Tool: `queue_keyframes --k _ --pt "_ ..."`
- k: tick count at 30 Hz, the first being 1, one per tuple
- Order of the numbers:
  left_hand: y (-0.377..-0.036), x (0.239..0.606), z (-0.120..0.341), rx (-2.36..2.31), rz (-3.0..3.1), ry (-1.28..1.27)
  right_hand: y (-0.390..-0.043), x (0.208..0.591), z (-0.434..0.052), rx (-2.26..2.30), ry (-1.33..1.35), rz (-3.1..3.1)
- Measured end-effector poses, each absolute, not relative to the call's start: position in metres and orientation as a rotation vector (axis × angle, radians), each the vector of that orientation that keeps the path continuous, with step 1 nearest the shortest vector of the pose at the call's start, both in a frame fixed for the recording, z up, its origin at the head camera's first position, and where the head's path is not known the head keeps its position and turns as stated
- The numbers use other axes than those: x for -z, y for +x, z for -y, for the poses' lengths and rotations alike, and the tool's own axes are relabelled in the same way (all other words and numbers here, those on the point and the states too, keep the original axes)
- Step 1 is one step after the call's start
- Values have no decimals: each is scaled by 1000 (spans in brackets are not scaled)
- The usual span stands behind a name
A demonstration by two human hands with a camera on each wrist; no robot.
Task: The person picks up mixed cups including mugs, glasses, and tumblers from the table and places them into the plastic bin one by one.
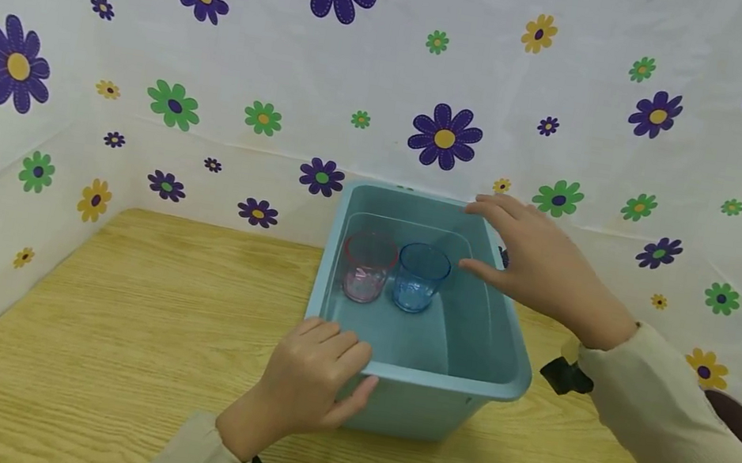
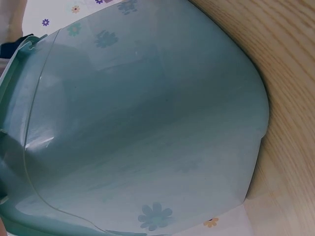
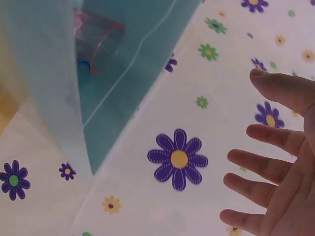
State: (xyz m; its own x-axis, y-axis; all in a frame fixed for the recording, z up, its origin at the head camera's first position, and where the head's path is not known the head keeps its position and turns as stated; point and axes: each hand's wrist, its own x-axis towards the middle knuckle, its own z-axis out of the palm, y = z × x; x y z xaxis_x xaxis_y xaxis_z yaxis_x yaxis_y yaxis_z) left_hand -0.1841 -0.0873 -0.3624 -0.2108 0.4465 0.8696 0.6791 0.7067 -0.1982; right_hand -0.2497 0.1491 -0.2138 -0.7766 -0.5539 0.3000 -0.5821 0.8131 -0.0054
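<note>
A teal plastic tub (image 1: 449, 383) stands on the wooden table (image 1: 113, 321). Inside it, side by side near the far left, are a clear pink cup (image 1: 367, 267) and a clear blue cup (image 1: 420, 276), both upright. My left hand (image 1: 351, 365) grips the tub's near left corner, fingers curled over the rim and thumb on the front wall. My right hand (image 1: 506, 244) hovers above the far right rim, fingers spread and holding nothing. The right wrist view shows that hand (image 3: 246, 160) open beside the tub (image 3: 49, 73), with the pink cup (image 3: 98, 42) seen through the wall.
A white cloth with purple, green and yellow flowers (image 1: 443, 137) walls the table at the back and both sides. The tub wall (image 2: 147, 123) fills the left wrist view, with the table top (image 2: 290, 73) beside it. Bare wood lies left of the tub.
</note>
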Motion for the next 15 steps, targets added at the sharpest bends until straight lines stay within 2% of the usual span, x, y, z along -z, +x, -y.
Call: queue_keyframes --k 15 --pt "-183 364 86 277 1845 -875 -215 256 -235 -703 593 2385"
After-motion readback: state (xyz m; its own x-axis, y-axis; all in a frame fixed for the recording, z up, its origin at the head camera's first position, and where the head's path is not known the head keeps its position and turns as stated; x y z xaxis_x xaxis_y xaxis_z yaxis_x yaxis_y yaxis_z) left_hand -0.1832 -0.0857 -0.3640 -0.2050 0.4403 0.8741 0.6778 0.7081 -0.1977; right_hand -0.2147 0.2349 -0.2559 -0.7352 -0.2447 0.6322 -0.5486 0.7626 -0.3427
